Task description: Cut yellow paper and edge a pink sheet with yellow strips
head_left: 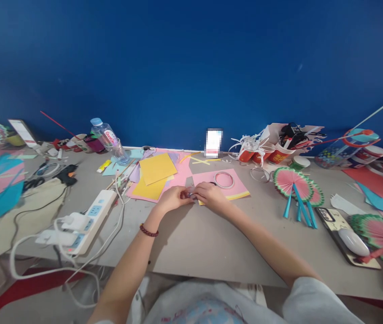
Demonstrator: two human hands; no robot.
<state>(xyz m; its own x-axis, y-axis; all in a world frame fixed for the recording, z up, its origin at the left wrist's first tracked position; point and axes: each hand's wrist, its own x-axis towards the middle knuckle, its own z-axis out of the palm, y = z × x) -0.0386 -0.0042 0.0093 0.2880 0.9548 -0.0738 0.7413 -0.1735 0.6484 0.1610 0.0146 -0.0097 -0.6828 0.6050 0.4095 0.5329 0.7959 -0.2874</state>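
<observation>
My left hand [174, 196] and my right hand [209, 194] meet over the grey table [191, 234], fingers pinched together on a small greyish piece [190, 194] too small to name. They sit at the near edge of a pink paper sheet [235, 186] that carries a tape ring [224, 179]. Yellow paper sheets [155, 170] lie just left of the hands. A bead bracelet [148, 231] circles my left wrist.
A white power strip [88, 217] with cables lies at the left, a glue gun [63, 173] and water bottle [109, 139] behind it. Pink-green paper fans [297, 184] with blue sticks, a phone [341, 234] and red cups [262, 155] are on the right.
</observation>
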